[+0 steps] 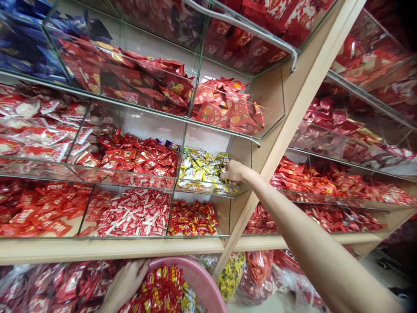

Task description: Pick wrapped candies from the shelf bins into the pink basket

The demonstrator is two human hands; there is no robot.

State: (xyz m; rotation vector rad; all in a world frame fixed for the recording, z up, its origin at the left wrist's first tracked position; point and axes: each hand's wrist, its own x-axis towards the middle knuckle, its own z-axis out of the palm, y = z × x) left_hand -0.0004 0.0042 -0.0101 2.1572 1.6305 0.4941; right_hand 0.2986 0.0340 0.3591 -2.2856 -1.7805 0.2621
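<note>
Yellow candies [202, 163] beside curled right hand [235, 171], left hand [126, 280] at basin [211, 280]; both grips unclear.

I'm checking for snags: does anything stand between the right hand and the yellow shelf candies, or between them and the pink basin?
Nothing visible separates the right hand from the yellow shelf candies; it is right at them. Toward the pink basin below, the clear front panel and the wooden ledge lie between.
</note>
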